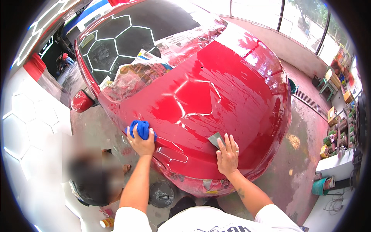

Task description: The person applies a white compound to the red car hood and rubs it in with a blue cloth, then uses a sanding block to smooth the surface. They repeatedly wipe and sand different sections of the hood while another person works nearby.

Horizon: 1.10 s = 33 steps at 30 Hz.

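Note:
A wet red car hood (232,96) spreads out in front of me, with streaks and drops of water on it. My left hand (142,144) grips a bunched blue cloth (141,129) at the hood's left edge. Lower on the hood, my right hand (228,156) lies with its fingers stretched out over a small grey-green sheet of sandpaper (213,140). Part of the sheet sticks out to the left of the fingers; the rest is hidden under them.
Newspaper and plastic film (143,73) cover the windshield's base. A dark bucket (162,194) stands on the floor by my legs. A blurred person (92,174) is at my left. The red side mirror (82,101) juts out. Shelves with cans (342,129) line the right.

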Each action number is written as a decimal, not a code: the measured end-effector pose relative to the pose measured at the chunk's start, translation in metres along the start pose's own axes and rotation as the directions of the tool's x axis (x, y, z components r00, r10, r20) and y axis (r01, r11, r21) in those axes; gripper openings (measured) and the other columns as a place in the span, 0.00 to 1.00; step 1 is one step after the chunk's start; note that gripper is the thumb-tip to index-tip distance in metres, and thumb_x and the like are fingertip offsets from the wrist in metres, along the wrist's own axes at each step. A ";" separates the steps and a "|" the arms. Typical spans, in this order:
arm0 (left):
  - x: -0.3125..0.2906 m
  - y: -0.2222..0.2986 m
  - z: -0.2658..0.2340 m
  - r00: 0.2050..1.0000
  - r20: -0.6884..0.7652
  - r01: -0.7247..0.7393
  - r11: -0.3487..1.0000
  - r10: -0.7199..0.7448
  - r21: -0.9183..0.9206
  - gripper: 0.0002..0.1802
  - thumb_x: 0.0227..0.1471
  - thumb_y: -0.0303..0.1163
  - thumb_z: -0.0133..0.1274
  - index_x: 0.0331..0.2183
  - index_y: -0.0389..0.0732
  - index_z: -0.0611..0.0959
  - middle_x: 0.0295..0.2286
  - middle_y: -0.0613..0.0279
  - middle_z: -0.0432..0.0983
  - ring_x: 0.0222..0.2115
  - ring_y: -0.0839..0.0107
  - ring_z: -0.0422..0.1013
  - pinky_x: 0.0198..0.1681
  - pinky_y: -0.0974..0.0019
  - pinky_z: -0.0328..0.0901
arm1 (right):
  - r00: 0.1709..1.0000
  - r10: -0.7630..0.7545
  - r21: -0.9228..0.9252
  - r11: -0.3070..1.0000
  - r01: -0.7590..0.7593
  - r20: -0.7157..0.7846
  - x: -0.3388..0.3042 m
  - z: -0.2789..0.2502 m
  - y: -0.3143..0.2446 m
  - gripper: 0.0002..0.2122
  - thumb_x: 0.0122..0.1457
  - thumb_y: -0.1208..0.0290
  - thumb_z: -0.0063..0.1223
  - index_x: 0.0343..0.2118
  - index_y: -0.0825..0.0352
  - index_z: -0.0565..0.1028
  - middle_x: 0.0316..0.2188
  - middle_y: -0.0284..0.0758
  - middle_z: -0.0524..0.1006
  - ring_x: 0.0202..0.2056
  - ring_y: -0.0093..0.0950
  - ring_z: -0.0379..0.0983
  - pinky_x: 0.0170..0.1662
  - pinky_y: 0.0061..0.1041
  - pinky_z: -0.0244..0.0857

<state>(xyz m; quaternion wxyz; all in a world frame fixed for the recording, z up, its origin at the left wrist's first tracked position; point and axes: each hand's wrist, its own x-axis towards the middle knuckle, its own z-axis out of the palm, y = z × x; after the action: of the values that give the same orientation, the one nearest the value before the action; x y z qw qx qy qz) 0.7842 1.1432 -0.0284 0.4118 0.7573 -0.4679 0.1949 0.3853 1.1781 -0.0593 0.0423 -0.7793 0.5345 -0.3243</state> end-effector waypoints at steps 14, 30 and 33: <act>0.193 0.245 0.281 0.701 0.386 -0.546 0.799 0.600 -0.251 0.35 0.53 0.58 0.72 0.54 0.44 0.88 0.52 0.42 0.82 0.58 0.42 0.77 0.65 0.45 0.71 | 0.994 0.082 0.044 0.995 -0.085 0.071 0.002 -0.003 0.000 0.22 0.77 0.53 0.46 0.64 0.56 0.83 0.73 0.55 0.70 0.76 0.56 0.61 0.74 0.56 0.53; 0.048 0.412 0.306 0.285 0.496 -0.548 0.563 0.821 -0.618 0.24 0.49 0.43 0.70 0.49 0.52 0.92 0.50 0.50 0.85 0.57 0.49 0.79 0.64 0.49 0.71 | 0.995 0.067 0.021 0.997 -0.069 0.067 0.001 0.000 0.008 0.24 0.80 0.51 0.40 0.66 0.57 0.81 0.74 0.55 0.69 0.77 0.56 0.60 0.74 0.55 0.54; 0.132 0.326 0.285 0.571 0.506 -0.518 0.762 0.647 -0.390 0.21 0.49 0.43 0.70 0.45 0.47 0.91 0.47 0.49 0.86 0.54 0.51 0.81 0.60 0.49 0.74 | 0.999 0.038 0.045 0.998 -0.037 -0.013 -0.002 0.011 0.008 0.26 0.82 0.53 0.38 0.69 0.62 0.79 0.75 0.55 0.68 0.77 0.57 0.59 0.74 0.55 0.53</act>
<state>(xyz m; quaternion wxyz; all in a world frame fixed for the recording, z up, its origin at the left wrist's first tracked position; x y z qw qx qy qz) 0.5394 0.7681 0.0387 0.2217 0.5346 -0.8154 0.0154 0.3846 1.1736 -0.0724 0.0621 -0.7658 0.5418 -0.3408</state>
